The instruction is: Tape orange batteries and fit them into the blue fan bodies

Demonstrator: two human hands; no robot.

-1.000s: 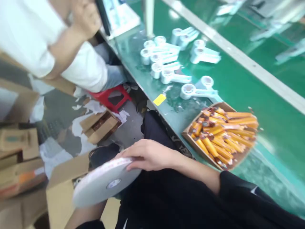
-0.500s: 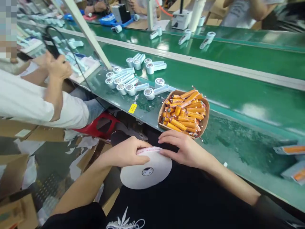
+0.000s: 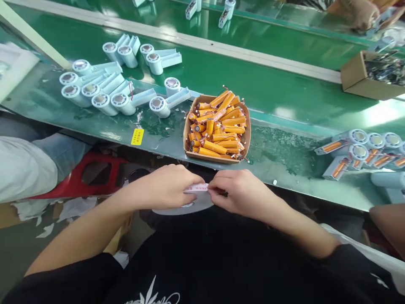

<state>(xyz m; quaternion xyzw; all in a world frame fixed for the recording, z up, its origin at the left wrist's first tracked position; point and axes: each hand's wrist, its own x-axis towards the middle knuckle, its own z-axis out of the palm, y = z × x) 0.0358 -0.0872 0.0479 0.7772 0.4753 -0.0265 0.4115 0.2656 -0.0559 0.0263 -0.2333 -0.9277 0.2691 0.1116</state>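
A flat roll of white tape (image 3: 202, 203) with red print on its edge sits low in front of my body, above the lap. My left hand (image 3: 166, 188) is closed around the roll's left side, thumb on the near face and fingers over the top. At the roll's upper right edge, my right hand (image 3: 236, 190) is pinched on the printed tape edge. The hands hide much of the roll. Just beyond them on the bench stands a cardboard box (image 3: 248, 135) full of orange wrapped battery cells (image 3: 217, 146) with thin wires.
Several light-blue housings (image 3: 160, 106) lie left of the box, and more with orange cells inside (image 3: 357, 154) at right. A yellow label (image 3: 137, 137) sticks near the bench edge. Farther right stands a carton of small parts (image 3: 356, 78). A red stool (image 3: 107, 169) and a co-worker's sleeve (image 3: 25, 169) are at left.
My right hand's fingers have closed into a pinch at the roll's edge. The roll has tipped, showing less of its face. The view has swung right and down.
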